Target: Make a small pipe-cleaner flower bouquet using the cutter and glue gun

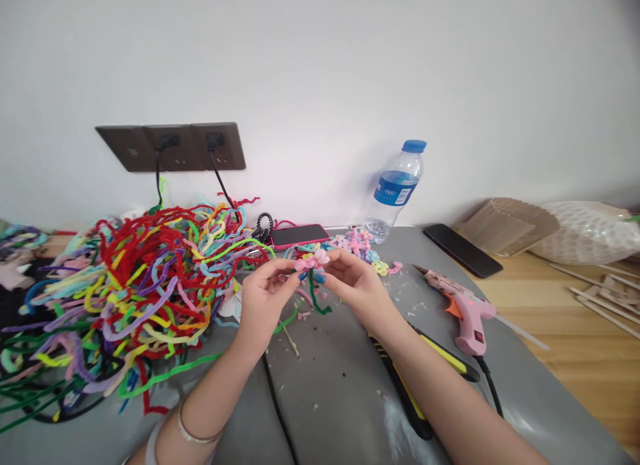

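Note:
Between my two hands, above the grey table, is a pink pipe cleaner flower [314, 259] with a dark green pipe cleaner stem [314, 295] hanging down from it. My left hand [267, 295] pinches the flower's left side between thumb and fingers. On the right side, my right hand [355, 285] grips it the same way, thumb below and fingers above. Behind the hands lie several small pastel pipe cleaner pieces [373, 255]. Bits of pink fluff are scattered on the table below the stem.
A large tangle of coloured pipe cleaners [155, 272] covers the left. On the right lie a pink glue gun [467, 315], yellow-black pliers [400, 378] partly under my right forearm, and a black phone [463, 250]. A plastic bottle [397, 188] leans near the wall; a red-edged phone [300, 235] lies behind.

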`<act>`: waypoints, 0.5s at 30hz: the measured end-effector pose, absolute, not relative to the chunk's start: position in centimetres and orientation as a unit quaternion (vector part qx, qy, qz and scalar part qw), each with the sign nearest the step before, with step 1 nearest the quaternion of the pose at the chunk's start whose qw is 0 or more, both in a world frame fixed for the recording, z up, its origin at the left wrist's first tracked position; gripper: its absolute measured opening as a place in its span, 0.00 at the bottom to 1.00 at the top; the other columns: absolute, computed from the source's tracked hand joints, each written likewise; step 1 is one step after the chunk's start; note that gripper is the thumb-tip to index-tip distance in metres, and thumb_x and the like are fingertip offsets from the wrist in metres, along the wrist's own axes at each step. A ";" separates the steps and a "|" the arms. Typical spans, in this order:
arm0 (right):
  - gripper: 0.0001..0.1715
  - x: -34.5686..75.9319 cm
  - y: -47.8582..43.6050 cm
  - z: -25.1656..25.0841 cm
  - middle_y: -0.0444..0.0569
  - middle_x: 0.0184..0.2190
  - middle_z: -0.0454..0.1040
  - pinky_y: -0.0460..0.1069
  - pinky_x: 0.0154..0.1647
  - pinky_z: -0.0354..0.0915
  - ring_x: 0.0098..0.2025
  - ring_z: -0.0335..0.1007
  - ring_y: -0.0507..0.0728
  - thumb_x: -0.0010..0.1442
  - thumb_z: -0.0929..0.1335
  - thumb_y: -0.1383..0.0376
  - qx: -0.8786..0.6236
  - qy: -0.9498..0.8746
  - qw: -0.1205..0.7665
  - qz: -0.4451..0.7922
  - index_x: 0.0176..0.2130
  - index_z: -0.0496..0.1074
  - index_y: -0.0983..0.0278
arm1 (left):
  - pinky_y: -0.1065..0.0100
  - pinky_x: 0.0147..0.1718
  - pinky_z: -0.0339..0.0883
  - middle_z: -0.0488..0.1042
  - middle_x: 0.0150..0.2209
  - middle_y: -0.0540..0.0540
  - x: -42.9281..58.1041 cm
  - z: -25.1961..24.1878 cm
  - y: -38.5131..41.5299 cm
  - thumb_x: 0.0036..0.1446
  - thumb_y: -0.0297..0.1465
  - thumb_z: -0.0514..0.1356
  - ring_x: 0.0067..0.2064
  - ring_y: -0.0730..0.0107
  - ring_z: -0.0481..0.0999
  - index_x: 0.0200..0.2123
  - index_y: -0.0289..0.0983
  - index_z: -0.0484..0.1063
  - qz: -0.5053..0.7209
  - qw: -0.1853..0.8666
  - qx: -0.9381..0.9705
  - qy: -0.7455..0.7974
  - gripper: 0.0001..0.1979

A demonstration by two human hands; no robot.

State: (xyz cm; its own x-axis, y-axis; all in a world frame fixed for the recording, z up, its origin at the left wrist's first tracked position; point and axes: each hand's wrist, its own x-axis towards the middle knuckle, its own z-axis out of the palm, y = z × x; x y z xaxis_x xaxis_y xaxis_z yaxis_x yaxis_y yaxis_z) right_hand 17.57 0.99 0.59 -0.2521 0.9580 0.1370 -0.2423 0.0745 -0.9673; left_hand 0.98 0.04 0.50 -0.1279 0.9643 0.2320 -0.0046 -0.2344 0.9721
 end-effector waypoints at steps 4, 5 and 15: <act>0.16 17.5 1.4 0.0 0.46 0.33 0.74 0.48 0.35 0.68 0.36 0.70 0.54 0.53 0.76 0.56 -0.349 -0.511 0.521 0.588 0.36 0.71 0.61 | 0.71 0.36 0.74 0.81 0.36 0.45 1.0 0.1 0.0 0.50 0.31 0.68 0.38 0.67 0.79 0.36 0.37 0.79 0.582 0.442 0.530 0.429 0.08; 0.16 17.6 1.5 0.0 0.46 0.33 0.74 0.48 0.36 0.68 0.36 0.70 0.54 0.53 0.76 0.55 -0.349 -0.509 0.526 0.586 0.36 0.72 0.61 | 0.70 0.38 0.75 0.80 0.37 0.45 1.0 0.0 0.0 0.51 0.32 0.68 0.40 0.66 0.79 0.37 0.38 0.78 0.581 0.456 0.526 0.421 0.09; 0.17 17.4 1.2 0.2 0.47 0.36 0.75 0.47 0.33 0.67 0.36 0.70 0.54 0.53 0.75 0.54 -0.348 -0.487 0.530 0.600 0.38 0.73 0.60 | 0.72 0.31 0.73 0.76 0.28 0.50 1.2 0.2 0.0 0.48 0.30 0.68 0.30 0.71 0.76 0.29 0.37 0.75 0.586 0.445 0.511 0.445 0.06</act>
